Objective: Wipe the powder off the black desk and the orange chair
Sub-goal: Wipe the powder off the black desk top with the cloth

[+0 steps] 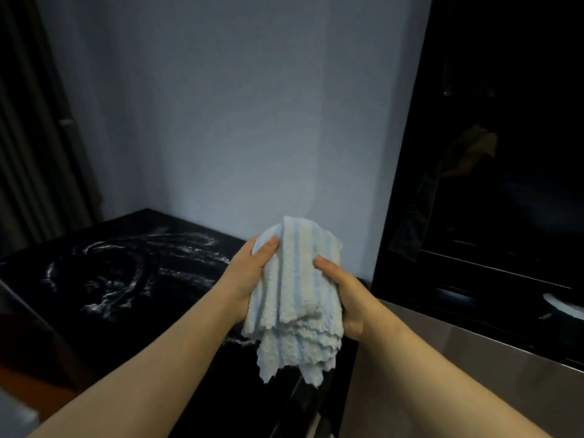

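The black desk (151, 314) is set in a corner and is backed by a pale wall (237, 105). White powder (104, 279) is smeared over its top in swirls and streaks, mostly across the left and middle. On the left, a dark ribbed surface (25, 153) is seen rising beside the desk. On the right, the desk is met by a glossy dark panel (505, 153), in which dim reflections are shown, and below that panel a grey metallic surface (442, 358) is seen. A reddish-brown patch (34, 377) is visible at the lower left; what it belongs to cannot be told.

A blue-and-white striped cloth (297, 289) is held in the air above the right end of the desk, apart from its top, so that part of the desk and a bit of powder near the front edge are hidden behind it. It is grasped from both sides: the left hand (249, 273) is wrapped round its left edge and the right hand (347, 298) round its right edge, each thumb laid on the near face, the fingers hidden behind. The cloth is bunched into folds. Its long axis is roughly upright, with the stripes running along it; the rounded fold is turned upward toward the wall, and the ragged loose edges are hung downward.
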`<state>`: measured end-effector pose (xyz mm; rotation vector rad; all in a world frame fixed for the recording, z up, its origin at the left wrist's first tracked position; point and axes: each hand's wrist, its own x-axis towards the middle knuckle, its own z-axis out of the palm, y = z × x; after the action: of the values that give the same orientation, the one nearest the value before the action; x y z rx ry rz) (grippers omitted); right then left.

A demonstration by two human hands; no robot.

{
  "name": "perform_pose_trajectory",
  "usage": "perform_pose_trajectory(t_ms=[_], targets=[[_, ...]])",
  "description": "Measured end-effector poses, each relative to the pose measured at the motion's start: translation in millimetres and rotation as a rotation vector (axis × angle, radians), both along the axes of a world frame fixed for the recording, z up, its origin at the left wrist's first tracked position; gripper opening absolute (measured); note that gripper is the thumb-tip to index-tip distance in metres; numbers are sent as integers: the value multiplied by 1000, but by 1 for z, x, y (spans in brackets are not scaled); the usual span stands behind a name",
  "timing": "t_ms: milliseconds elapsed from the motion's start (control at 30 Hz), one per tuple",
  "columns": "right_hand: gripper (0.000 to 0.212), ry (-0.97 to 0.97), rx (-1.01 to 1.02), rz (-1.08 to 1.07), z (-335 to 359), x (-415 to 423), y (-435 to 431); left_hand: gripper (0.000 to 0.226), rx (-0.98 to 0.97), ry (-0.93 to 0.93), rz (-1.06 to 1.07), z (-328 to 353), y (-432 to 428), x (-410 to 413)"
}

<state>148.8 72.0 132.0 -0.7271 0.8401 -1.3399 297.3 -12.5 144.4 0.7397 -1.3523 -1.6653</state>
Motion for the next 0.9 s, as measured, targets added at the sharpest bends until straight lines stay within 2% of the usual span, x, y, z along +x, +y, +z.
perform_pose_trajectory(t_ms=[133, 200, 300, 400, 500, 567, 667, 767, 900], targets=[[64, 59, -66, -159, -21, 27, -26, 35, -152, -189, 98, -16, -26, 30], [69, 91, -11, -267, -30, 30, -31, 28, -195, -279, 96, -26, -36, 38], [67, 228, 111, -462, -39, 22, -32, 37, -200, -402, 57, -46, -47, 40], [58, 508, 135, -729, -44, -2, -30, 43, -206, -542, 40, -65, -60, 35], [62, 948, 161, -859, -48, -31, -29, 46, -234, -706, -16, -85, -73, 27], [63, 1174, 205, -884, -56, -49, -32, 50, -298, -821, -50, -100, -83, 17], [56, 1376, 180, -931, -68, -69, -49, 58, -401, -983, -92, -119, -99, 3], [60, 1684, 201, -937, -80, -100, -86, 62, -429, -1118, -121, -133, -123, -19], [63, 1836, 268, -842, -104, -137, -133, 62, -433, -1279, -119, -150, -152, -52]])
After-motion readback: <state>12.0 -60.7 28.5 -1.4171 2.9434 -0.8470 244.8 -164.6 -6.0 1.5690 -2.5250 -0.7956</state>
